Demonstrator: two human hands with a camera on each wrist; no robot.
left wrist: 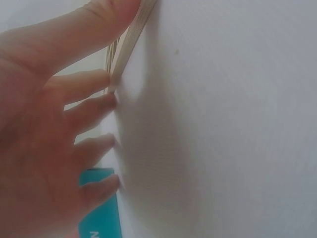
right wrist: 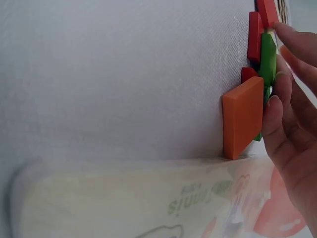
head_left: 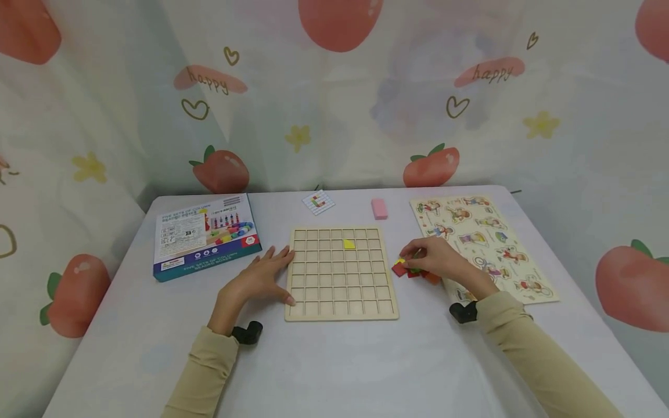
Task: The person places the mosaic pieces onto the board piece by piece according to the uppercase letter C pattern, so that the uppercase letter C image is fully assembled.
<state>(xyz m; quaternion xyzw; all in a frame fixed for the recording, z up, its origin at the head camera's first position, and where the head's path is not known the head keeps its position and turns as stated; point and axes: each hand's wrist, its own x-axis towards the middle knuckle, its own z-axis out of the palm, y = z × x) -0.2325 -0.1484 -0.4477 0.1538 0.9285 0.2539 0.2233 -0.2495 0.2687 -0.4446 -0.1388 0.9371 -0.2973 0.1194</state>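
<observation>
A square wooden grid board [head_left: 342, 317] lies on the table, a yellow triangular piece [head_left: 348, 244] in one of its upper cells. My left hand [head_left: 256, 277] rests at the board's left edge, fingers spread, thumb on the lower left corner. To the right of the board, my right hand [head_left: 438, 255] bends its fingers over a small heap of coloured pieces. In the right wrist view, fingertips touch a green piece [right wrist: 268, 59] and a red piece [right wrist: 267, 14], with an orange square [right wrist: 242, 119] beside them. I cannot tell whether the fingers pinch one.
A beaded-boxes carton [head_left: 206, 235] lies at the back left. Behind the board are a small patterned card [head_left: 318, 202] and a pink block [head_left: 379, 209]. A wooden picture board [head_left: 502, 232] lies on the right, partly under my right forearm. A printed curtain hangs behind the table.
</observation>
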